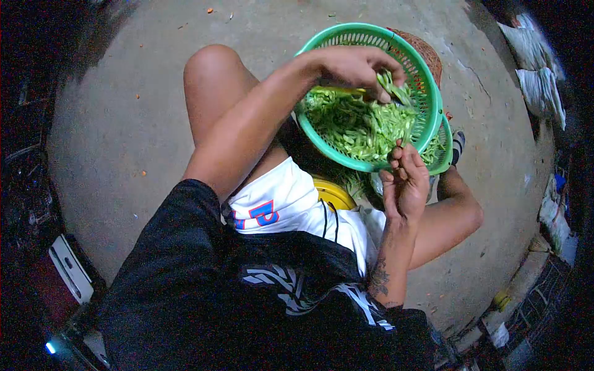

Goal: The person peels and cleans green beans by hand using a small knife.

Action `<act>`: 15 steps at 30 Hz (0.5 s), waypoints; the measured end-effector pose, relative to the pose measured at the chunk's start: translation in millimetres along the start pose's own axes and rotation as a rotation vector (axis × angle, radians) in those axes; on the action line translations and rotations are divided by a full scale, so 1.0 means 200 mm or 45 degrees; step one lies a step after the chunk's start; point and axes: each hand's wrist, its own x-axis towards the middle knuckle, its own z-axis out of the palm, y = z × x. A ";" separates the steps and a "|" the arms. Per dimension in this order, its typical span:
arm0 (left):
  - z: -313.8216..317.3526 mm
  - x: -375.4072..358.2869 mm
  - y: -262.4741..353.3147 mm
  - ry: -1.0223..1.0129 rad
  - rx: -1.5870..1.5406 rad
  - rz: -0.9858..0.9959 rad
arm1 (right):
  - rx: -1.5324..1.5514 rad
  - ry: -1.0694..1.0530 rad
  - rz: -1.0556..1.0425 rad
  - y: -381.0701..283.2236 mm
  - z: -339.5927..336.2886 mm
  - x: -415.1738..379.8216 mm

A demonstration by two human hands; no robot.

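A green plastic basket (337, 162) with slotted sides sits tilted in front of me, holding a heap of thin green vegetable slices (365, 127). Over its far right part, my left hand (362, 68) is closed around a small bunch of these slices (396, 89). My right hand (408, 179) is at the near right rim, palm partly turned up and fingers curled together. What lies between those fingertips is too small to make out. Under the first basket, a second green basket (447, 162) shows, with more slices inside.
A reddish-brown woven object (421, 49) stands behind the basket. Something yellow and round (334, 193) is between my legs. White sacks (538, 80) lie at the right edge. On the left is a white panel (69, 269). Orange scraps dot the concrete floor (124, 123).
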 end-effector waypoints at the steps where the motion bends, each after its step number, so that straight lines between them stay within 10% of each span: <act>1: -0.02 -0.01 0.01 0.025 -0.045 -0.033 | 0.003 -0.005 -0.005 0.00 0.00 0.00; 5: 0.07 0.01 -0.01 -0.007 0.453 0.213 | 0.028 0.073 0.007 0.01 0.02 0.02; 15: 0.04 0.00 0.04 -0.089 0.082 0.063 | 0.058 0.013 0.008 0.00 0.01 0.01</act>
